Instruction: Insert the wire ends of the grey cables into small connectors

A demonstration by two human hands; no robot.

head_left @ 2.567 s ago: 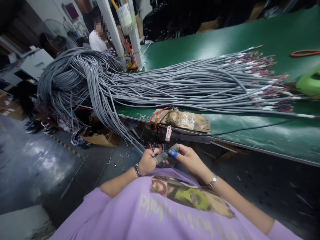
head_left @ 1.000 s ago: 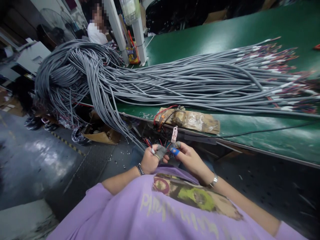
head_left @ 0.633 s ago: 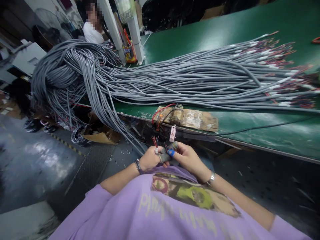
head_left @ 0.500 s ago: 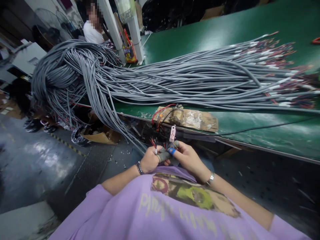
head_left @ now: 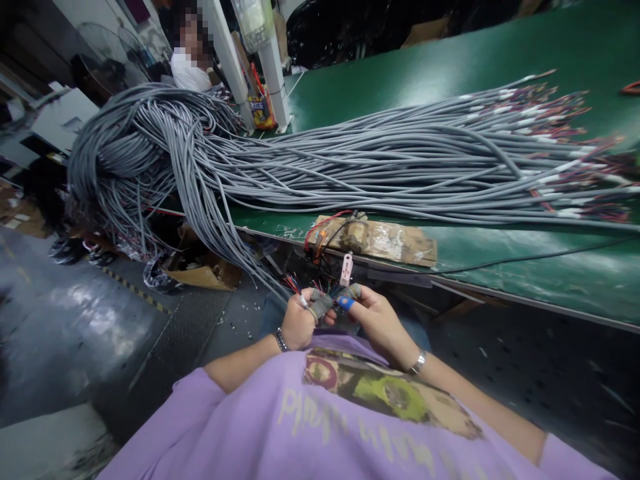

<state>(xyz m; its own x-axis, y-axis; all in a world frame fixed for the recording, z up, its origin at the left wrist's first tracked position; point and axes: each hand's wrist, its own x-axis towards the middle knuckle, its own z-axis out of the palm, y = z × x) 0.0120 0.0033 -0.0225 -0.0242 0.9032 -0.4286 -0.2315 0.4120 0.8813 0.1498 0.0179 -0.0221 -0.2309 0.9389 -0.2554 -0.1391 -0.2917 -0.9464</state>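
Note:
Close in front of my chest, my left hand (head_left: 303, 321) is closed around the end of a grey cable, with thin coloured wires (head_left: 293, 283) fanning out above the fingers. Grey finger covers wrap some of its fingers. My right hand (head_left: 375, 318) meets it, thumb and forefinger pinched on the fine wires between the two hands; a blue band circles the thumb. Grey cables (head_left: 250, 257) run from the table edge down to my left hand. Just beyond the fingers, a small pink tag-like piece with a hole (head_left: 347, 269) stands at the table edge.
A large bundle of grey cables (head_left: 360, 160) with stripped coloured ends lies along the green table (head_left: 575, 267). A worn wooden board (head_left: 390, 241) with red and black leads sits at the near edge. Left are a cardboard box (head_left: 210, 275) and a seated person (head_left: 190, 67).
My hands have shifted slightly, and the left has turned so its coloured wires spread more to the left. More wire strands show between my hands. The view has moved a little.

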